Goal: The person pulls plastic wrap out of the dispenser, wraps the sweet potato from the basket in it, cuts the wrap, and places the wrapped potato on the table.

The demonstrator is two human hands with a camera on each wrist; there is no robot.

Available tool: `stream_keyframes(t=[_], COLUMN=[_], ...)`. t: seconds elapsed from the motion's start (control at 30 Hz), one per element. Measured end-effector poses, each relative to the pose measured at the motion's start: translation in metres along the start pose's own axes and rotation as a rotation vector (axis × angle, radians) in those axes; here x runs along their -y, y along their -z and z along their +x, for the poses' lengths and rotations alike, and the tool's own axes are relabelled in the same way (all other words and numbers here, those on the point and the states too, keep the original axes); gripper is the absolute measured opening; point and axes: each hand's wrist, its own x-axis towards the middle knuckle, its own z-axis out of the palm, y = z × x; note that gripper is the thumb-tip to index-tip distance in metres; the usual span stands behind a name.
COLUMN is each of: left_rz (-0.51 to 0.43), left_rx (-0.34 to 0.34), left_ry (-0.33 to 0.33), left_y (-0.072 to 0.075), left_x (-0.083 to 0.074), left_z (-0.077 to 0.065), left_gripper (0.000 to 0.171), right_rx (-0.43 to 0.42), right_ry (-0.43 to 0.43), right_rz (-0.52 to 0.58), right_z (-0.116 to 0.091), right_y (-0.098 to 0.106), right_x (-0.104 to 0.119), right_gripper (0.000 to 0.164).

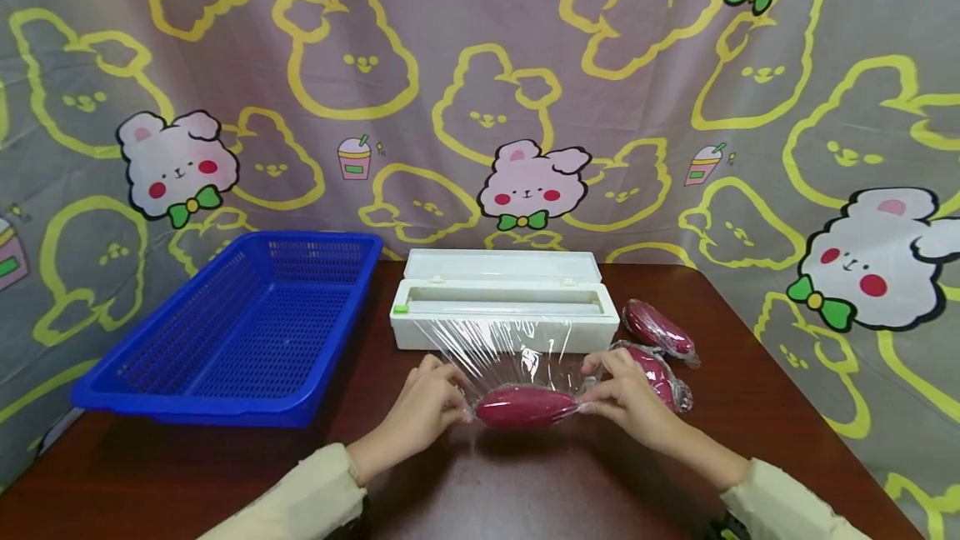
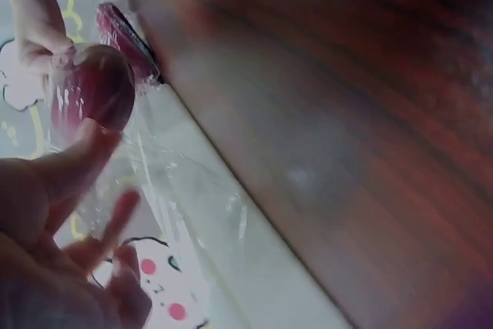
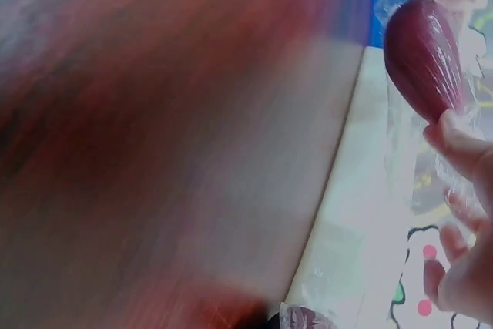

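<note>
A smooth dark-red vegetable, tapered at both ends like a sweet potato (image 1: pixel 525 407), hangs above the table wrapped in cling film. At its left end my left hand (image 1: pixel 426 402) pinches the film; at the right end my right hand (image 1: pixel 626 398) pinches the gathered film between thumb and finger. From the sweet potato the clear cling film (image 1: pixel 517 348) stretches back to a white film dispenser (image 1: pixel 506 334) with its lid up. Both wrist views show the sweet potato (image 2: pixel 92 88) (image 3: pixel 422 55) between the two hands, thumb tips at its ends.
Two film-wrapped red sweet potatoes lie right of the dispenser, one farther back (image 1: pixel 660 329), the other (image 1: pixel 651 369) partly behind my right hand. On the left stands a blue plastic basket (image 1: pixel 202 407). A patterned curtain (image 1: pixel 420 132) hangs behind the dark wooden table (image 1: pixel 517 490).
</note>
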Motion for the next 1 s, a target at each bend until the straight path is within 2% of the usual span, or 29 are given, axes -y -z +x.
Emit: stream_keyframes(t=[0.07, 0.13, 0.27, 0.43, 0.53, 0.6, 0.73, 0.87, 1.0], left_rz=[-0.127, -0.290, -0.627, -0.918, -1.006, -1.007, -0.899, -0.733, -0.486], left_rx=[0.020, 0.050, 0.080, 0.081, 0.067, 0.058, 0.039, 0.032, 0.026], left_ry=[0.014, 0.049, 0.193, 0.335, 0.378, 0.375, 0.329, 0.288, 0.173], left_y=[0.000, -0.001, -0.003, -0.001, 0.001, 0.002, 0.002, 0.001, 0.001], left_x=[0.004, 0.010, 0.018, 0.022, 0.021, 0.021, 0.023, 0.026, 0.031], left_z=[0.001, 0.002, 0.006, 0.013, 0.017, 0.020, 0.026, 0.031, 0.035], left_gripper=[0.007, 0.005, 0.008, 0.016, 0.023, 0.027, 0.026, 0.027, 0.048], right_rx=[0.022, 0.035, 0.041, 0.040, 0.044, 0.058, 0.120, 0.190, 0.199], right_ry=[-0.005, -0.012, -0.045, -0.131, -0.153, -0.167, -0.229, -0.269, -0.233], right_rz=[0.099, 0.229, 0.432, 0.477, 0.478, 0.480, 0.483, 0.444, 0.349], right_z=[0.000, 0.001, 0.002, 0.007, 0.012, 0.015, 0.023, 0.031, 0.038], right_y=[0.001, 0.002, 0.004, 0.009, 0.011, 0.011, 0.011, 0.013, 0.012], right_x=[-0.005, -0.010, -0.018, -0.018, -0.017, -0.017, -0.016, -0.016, -0.021], right_gripper=[0.003, 0.017, 0.026, 0.037, 0.040, 0.038, 0.031, 0.038, 0.047])
